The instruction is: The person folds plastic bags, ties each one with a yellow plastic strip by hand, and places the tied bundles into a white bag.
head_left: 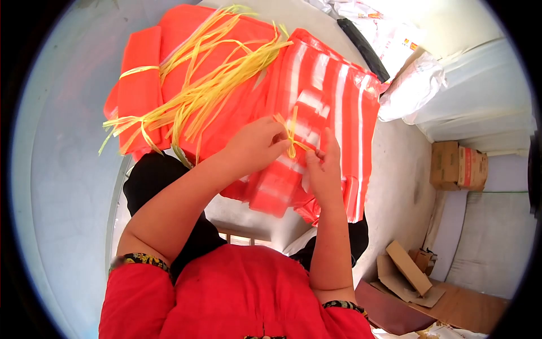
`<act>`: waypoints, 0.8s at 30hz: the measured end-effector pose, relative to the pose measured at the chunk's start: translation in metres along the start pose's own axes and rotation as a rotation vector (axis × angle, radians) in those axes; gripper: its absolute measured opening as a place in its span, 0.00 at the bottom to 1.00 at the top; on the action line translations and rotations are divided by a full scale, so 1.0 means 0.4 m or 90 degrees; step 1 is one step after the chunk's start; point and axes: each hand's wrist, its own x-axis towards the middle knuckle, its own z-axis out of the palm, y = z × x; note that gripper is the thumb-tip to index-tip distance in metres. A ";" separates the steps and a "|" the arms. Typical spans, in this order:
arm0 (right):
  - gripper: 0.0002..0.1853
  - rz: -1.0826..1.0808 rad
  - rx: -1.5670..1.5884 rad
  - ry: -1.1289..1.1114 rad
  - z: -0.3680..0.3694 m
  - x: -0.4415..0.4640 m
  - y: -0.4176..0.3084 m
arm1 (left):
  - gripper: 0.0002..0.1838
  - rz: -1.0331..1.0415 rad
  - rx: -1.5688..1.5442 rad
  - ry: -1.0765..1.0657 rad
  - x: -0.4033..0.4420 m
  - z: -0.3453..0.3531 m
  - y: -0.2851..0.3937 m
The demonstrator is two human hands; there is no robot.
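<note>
My left hand is closed, its fingertips pinching one side of a loop of yellow twine. My right hand pinches the other side of it with thumb and finger, its index finger pointing up. The twine crosses in a small bow or knot over a narrow folded bundle of red plastic bags with white bands. Beneath lies a wide stack of red-and-white striped bags across my lap. Left of my hands, a loose bunch of yellow twine strips is draped over plain red plastic.
At the far left sits a folded red bundle with a yellow tie around it. White sacks and a dark roll lie at the back right. Cardboard boxes stand along the right wall, with flattened cardboard at lower right.
</note>
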 end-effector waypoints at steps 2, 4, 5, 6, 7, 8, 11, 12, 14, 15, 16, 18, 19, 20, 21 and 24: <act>0.33 0.057 0.184 0.009 -0.010 -0.011 -0.072 | 0.13 -0.077 -0.105 -0.031 0.003 -0.007 0.004; 0.32 -0.029 0.397 -0.018 -0.016 -0.022 -0.111 | 0.16 -0.203 -0.304 -0.056 0.004 -0.008 0.000; 0.32 -0.108 0.510 -0.037 -0.022 -0.028 -0.115 | 0.18 -0.234 -0.498 -0.096 0.002 -0.014 0.003; 0.33 -0.161 0.496 -0.047 -0.030 -0.022 -0.108 | 0.20 -0.264 -0.693 -0.139 0.001 -0.024 0.015; 0.34 -0.150 0.353 -0.001 -0.031 -0.014 -0.097 | 0.22 -0.289 -0.888 -0.183 0.003 -0.029 0.025; 0.34 -0.140 0.210 0.043 -0.029 -0.002 -0.079 | 0.21 -0.308 -0.948 -0.211 0.002 -0.027 0.030; 0.39 -0.091 0.054 0.101 0.008 0.040 0.002 | 0.20 -0.317 -0.796 -0.140 -0.005 0.004 0.036; 0.39 -0.020 0.141 0.080 0.022 0.027 0.005 | 0.20 -0.335 -0.796 -0.144 0.004 0.016 0.026; 0.42 0.093 0.269 0.045 0.030 0.015 0.017 | 0.20 -0.343 -0.805 -0.159 0.011 0.029 0.008; 0.42 0.109 0.276 0.047 0.031 0.009 0.008 | 0.20 -0.349 -0.807 -0.168 0.011 0.029 0.014; 0.42 0.124 0.284 0.052 0.030 0.003 -0.013 | 0.20 -0.375 -0.786 -0.152 0.011 0.028 0.024; 0.42 0.121 0.289 0.061 0.024 0.003 -0.027 | 0.20 -0.418 -0.743 -0.119 0.016 0.022 0.051; 0.42 0.105 0.287 0.064 0.022 0.006 -0.029 | 0.21 -0.399 -0.721 -0.119 0.018 0.028 0.050; 0.42 0.089 0.285 0.066 0.022 0.010 -0.030 | 0.23 -0.380 -0.699 -0.117 0.020 0.036 0.042; 0.42 0.090 0.302 0.094 0.025 0.019 -0.031 | 0.24 -0.361 -0.678 -0.115 0.020 0.043 0.032; 0.42 0.113 0.307 0.120 0.027 0.035 -0.029 | 0.28 -0.256 -0.649 -0.114 0.010 0.067 -0.004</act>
